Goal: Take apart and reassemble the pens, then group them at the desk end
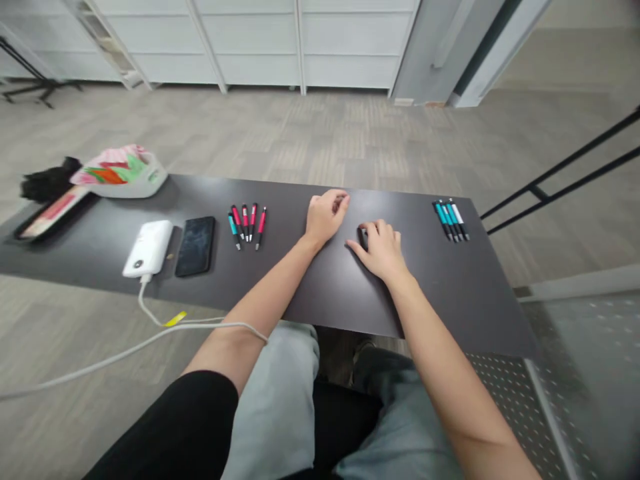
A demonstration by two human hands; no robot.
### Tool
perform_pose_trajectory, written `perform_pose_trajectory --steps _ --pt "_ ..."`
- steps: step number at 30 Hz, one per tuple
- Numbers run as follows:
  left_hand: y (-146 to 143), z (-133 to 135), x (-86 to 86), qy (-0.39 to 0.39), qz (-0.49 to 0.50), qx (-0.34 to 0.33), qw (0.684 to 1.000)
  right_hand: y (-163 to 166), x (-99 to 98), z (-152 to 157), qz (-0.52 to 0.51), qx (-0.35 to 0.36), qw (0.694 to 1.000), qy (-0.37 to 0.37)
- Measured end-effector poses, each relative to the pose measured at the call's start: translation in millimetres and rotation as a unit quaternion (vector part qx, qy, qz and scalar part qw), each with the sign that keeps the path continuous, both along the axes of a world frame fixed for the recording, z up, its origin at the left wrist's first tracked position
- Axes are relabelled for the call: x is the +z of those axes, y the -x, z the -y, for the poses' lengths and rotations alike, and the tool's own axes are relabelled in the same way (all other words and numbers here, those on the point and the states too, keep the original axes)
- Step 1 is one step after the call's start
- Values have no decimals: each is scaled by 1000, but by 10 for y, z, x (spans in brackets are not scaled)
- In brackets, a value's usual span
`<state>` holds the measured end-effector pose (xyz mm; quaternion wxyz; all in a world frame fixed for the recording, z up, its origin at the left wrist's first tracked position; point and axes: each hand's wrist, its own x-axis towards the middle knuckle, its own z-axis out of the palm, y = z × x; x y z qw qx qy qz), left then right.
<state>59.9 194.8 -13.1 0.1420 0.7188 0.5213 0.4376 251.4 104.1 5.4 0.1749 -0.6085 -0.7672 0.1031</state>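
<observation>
My left hand rests on the dark table with its fingers curled in. Whatever they hold, if anything, is hidden. Just right of it, my right hand lies palm down over a small black object. Only part of that object shows, between thumb and forefinger, so its kind is unclear. Left of my hands, several red-and-black pens lie in a loose fan beside a teal-and-black pen. At the table's right end, several teal-and-black pens lie side by side with a white-and-black pen.
A black phone and a white power bank lie on the left, and the white cable crosses near my left forearm. Farther left are a white basket with colourful packaging and a dark tray.
</observation>
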Motion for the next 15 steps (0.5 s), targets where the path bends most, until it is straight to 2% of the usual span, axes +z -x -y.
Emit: perform_pose_trajectory --steps 2,4,5,7,9,10,12,15 --pt "200 190 21 -9 -63 -11 998 -20 -110 -52 -16 14 1000 -7" --pt "557 426 55 -11 -117 8 993 -105 -198 -124 -32 1 999 -20" --pt "783 552 83 -4 -132 40 990 -149 -233 -161 -42 -9 999 -27" --pt "1270 797 161 45 -153 146 976 -209 -284 -225 -58 -19 997 -37" --pt "1709 1008 261 148 -195 254 936 -220 -310 -269 -70 -20 997 -40" --pt "1879 1094 311 174 -206 277 922 -211 -314 -283 -73 -23 996 -39" --pt "2090 1217 394 202 -223 290 909 -182 -312 -300 -70 -34 996 -33" --pt "2135 1274 463 251 -250 275 894 -152 -294 -311 -59 -51 997 -28"
